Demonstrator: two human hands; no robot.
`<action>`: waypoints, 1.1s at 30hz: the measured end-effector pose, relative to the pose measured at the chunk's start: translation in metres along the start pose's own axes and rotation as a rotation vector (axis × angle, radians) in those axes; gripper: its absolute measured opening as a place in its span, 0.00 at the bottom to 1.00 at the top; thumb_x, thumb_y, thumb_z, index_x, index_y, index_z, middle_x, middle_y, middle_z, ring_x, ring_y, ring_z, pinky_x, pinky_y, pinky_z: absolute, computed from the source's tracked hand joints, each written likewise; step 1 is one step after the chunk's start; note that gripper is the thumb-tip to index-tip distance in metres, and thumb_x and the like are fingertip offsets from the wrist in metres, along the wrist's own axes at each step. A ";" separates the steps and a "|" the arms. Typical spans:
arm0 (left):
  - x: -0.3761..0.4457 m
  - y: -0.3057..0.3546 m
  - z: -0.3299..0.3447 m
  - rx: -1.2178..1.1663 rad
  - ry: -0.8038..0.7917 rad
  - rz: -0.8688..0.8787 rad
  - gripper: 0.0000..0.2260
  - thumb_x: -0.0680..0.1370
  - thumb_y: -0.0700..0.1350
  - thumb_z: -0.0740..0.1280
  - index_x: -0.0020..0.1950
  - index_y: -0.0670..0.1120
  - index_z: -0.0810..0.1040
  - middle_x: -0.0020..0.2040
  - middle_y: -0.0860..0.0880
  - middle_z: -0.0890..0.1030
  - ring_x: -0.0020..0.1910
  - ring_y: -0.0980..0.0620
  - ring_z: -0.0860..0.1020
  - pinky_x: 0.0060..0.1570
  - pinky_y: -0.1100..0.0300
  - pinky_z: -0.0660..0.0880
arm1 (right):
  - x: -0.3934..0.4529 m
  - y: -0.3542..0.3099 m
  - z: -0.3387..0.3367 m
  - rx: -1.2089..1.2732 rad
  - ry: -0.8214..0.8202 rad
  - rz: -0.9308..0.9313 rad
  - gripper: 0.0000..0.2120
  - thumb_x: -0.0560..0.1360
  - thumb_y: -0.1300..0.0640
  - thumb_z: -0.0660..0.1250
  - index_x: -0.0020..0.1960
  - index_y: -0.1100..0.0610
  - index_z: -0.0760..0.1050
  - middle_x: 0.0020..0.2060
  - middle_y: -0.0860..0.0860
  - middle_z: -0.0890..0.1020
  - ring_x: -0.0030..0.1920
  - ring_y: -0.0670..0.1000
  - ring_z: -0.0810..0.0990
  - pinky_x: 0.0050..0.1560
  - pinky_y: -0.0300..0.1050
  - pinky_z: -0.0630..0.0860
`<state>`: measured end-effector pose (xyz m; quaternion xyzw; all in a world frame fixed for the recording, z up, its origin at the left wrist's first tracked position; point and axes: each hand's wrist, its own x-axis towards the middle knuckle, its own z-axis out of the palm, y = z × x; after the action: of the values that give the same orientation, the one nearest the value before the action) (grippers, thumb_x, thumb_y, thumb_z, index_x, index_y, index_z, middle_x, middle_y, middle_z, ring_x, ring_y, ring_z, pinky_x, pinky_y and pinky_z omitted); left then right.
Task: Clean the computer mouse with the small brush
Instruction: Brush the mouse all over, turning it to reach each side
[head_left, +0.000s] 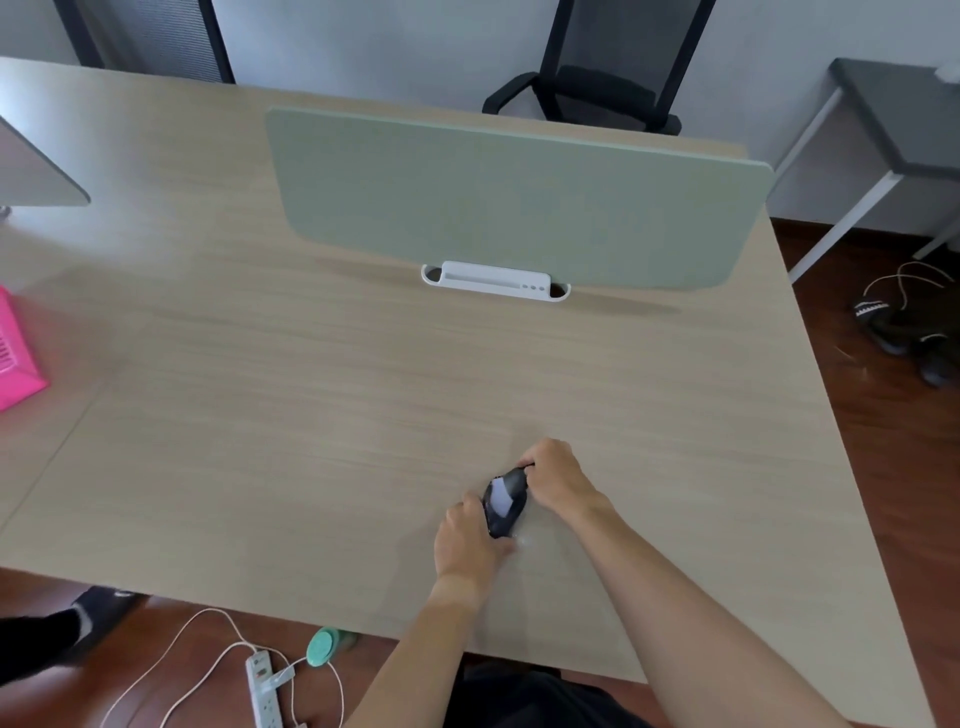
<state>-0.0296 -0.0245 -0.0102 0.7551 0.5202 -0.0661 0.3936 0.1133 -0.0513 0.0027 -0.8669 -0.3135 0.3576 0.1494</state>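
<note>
A black computer mouse (503, 514) with a white patch on its upturned face lies on the wooden desk (311, 415), near the front edge. My left hand (467, 540) grips it from the near left side. My right hand (556, 478) is closed in a fist at the mouse's far end. A short dark piece, apparently the small brush (518, 478), sticks out of the fist and touches the mouse. Most of the brush is hidden inside my fingers.
A pale green divider panel (509, 197) stands in a white clamp (493, 280) across the desk's middle. A pink basket (15, 358) sits at the left edge. Office chairs stand behind the desk. A power strip (265, 686) and cables lie on the floor.
</note>
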 end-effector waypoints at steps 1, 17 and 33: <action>0.000 0.000 -0.001 0.003 -0.003 -0.006 0.24 0.64 0.49 0.78 0.54 0.44 0.73 0.50 0.47 0.80 0.50 0.45 0.79 0.41 0.56 0.74 | -0.002 -0.002 -0.004 -0.022 0.037 0.011 0.12 0.67 0.71 0.56 0.38 0.65 0.78 0.39 0.59 0.77 0.37 0.60 0.76 0.35 0.46 0.71; 0.002 0.000 -0.001 -0.041 0.002 -0.029 0.25 0.63 0.50 0.79 0.54 0.44 0.74 0.49 0.48 0.80 0.50 0.45 0.79 0.39 0.58 0.71 | 0.002 -0.007 -0.018 -0.117 0.134 0.059 0.14 0.72 0.68 0.58 0.50 0.63 0.81 0.51 0.59 0.78 0.49 0.63 0.79 0.48 0.48 0.76; 0.015 0.012 -0.004 -0.054 0.010 -0.015 0.22 0.63 0.43 0.77 0.53 0.44 0.74 0.47 0.47 0.80 0.45 0.44 0.78 0.36 0.57 0.72 | -0.002 0.008 -0.013 0.165 0.163 -0.042 0.14 0.74 0.67 0.60 0.50 0.62 0.83 0.49 0.57 0.85 0.51 0.55 0.80 0.49 0.43 0.73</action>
<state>-0.0140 -0.0124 -0.0086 0.7406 0.5294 -0.0510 0.4108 0.1255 -0.0591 0.0087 -0.8711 -0.2878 0.3073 0.2528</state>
